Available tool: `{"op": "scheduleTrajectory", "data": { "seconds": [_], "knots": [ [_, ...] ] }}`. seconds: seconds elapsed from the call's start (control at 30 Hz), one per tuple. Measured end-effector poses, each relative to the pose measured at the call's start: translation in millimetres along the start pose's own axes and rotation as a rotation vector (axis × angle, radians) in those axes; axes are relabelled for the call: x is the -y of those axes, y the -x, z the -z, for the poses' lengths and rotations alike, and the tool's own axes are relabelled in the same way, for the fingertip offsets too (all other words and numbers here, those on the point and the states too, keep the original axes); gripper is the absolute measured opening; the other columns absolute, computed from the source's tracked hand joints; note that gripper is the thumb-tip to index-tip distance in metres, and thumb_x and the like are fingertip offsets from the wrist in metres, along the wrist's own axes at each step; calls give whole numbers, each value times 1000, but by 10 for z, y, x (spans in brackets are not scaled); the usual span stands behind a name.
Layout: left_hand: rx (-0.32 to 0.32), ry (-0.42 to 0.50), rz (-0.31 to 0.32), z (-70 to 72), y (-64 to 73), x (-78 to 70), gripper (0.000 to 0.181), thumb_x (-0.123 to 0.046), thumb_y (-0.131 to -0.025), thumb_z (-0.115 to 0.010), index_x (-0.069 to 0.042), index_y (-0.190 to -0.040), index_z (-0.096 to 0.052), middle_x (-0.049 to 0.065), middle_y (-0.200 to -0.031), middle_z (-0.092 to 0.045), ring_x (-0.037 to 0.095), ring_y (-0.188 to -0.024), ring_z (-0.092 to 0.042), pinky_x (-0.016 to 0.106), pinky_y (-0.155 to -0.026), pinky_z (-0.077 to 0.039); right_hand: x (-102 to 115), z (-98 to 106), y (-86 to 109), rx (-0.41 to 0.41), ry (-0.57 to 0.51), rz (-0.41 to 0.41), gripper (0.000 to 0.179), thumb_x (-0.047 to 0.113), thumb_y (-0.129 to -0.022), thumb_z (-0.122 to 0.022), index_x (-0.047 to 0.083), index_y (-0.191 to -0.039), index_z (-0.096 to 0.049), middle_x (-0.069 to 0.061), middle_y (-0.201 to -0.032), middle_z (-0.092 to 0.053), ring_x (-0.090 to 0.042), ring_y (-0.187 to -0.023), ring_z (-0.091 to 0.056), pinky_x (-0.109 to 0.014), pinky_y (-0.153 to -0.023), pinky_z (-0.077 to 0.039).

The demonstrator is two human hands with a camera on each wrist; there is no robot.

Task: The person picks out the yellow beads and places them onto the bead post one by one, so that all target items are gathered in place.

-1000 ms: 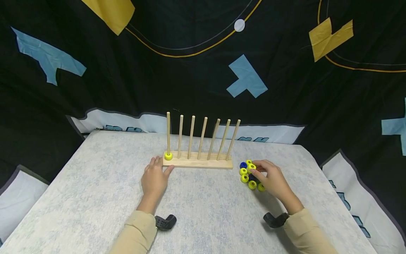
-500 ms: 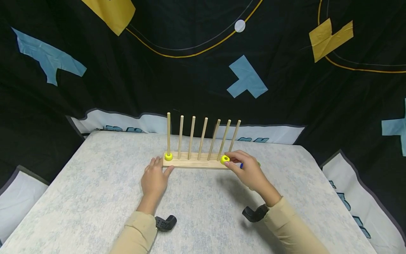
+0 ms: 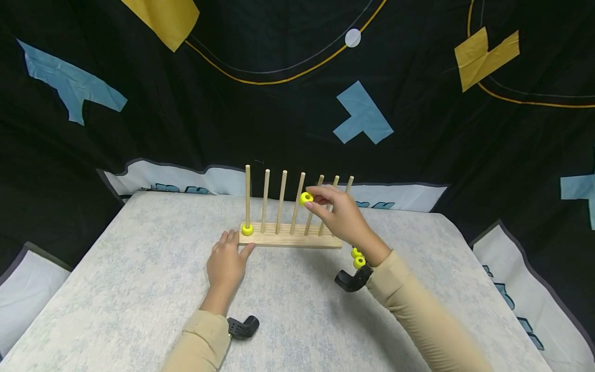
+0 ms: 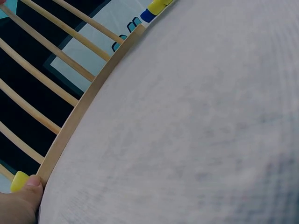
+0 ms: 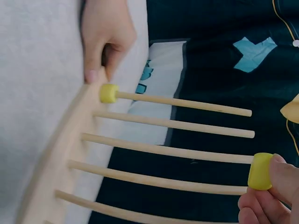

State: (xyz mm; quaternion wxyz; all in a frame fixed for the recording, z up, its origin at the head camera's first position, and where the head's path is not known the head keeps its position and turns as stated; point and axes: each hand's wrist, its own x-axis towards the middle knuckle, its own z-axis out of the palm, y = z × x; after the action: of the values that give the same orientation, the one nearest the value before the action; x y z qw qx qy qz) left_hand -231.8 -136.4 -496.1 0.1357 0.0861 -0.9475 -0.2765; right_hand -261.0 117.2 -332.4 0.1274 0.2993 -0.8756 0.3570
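Note:
A wooden peg stand (image 3: pixel 290 239) with a row of upright pegs sits towards the back of the table. At its left end, my left hand (image 3: pixel 226 266) grips the base, thumb on the front edge, as the right wrist view also shows. One yellow bead (image 3: pixel 247 230) is on the leftmost peg, down at the base. Between the thumb and fingers of my right hand (image 3: pixel 341 214) is another yellow bead (image 5: pixel 260 171). That hand is raised in front of the right-hand pegs, the bead near the upper part of the middle peg.
More yellow beads (image 3: pixel 359 262) lie on the table right of the stand, partly hidden by my right wrist. A blue bead (image 4: pixel 147 16) shows among them in the left wrist view. Behind the table (image 3: pixel 139 268) hangs a black cloth (image 3: pixel 279 129).
My right hand has picked a yellow bead from the group on the right and carried it left and up to the pegs. My left hand stays on the stand.

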Motion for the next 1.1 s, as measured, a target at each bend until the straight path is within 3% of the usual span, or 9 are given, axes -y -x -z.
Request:
{"op": "scheduleTrajectory", "data": {
  "seconds": [0.23, 0.5, 1.1],
  "knots": [
    [9, 10, -1, 10, -4, 1, 65, -43, -96, -63, -1, -143, -50, 22, -153, -43, 48, -140, -40, 67, -104, -41, 186, 37, -351, -32, 16, 25, 37, 20, -95, -69, 5, -129, -65, -8, -117, -70, -17, -98, -69, -28, -87, -59],
    [8, 2, -6, 13, -10, 5, 64, -43, -96, -63, 0, -142, -50, 23, -152, -44, 48, -138, -42, 66, -104, -42, 343, -10, -660, 9, 42, 22, 40, 21, -96, -67, 7, -132, -63, -8, -122, -68, -16, -102, -68, -24, -88, -57],
    [5, 1, -4, 11, -1, 0, 63, -42, -96, -63, 0, -141, -52, 23, -151, -45, 47, -138, -42, 64, -105, -42, 576, -329, -1092, 107, -14, -25, 41, 23, -96, -67, 7, -134, -62, -4, -120, -69, -12, -101, -65, -19, -89, -55]
  ]
}}
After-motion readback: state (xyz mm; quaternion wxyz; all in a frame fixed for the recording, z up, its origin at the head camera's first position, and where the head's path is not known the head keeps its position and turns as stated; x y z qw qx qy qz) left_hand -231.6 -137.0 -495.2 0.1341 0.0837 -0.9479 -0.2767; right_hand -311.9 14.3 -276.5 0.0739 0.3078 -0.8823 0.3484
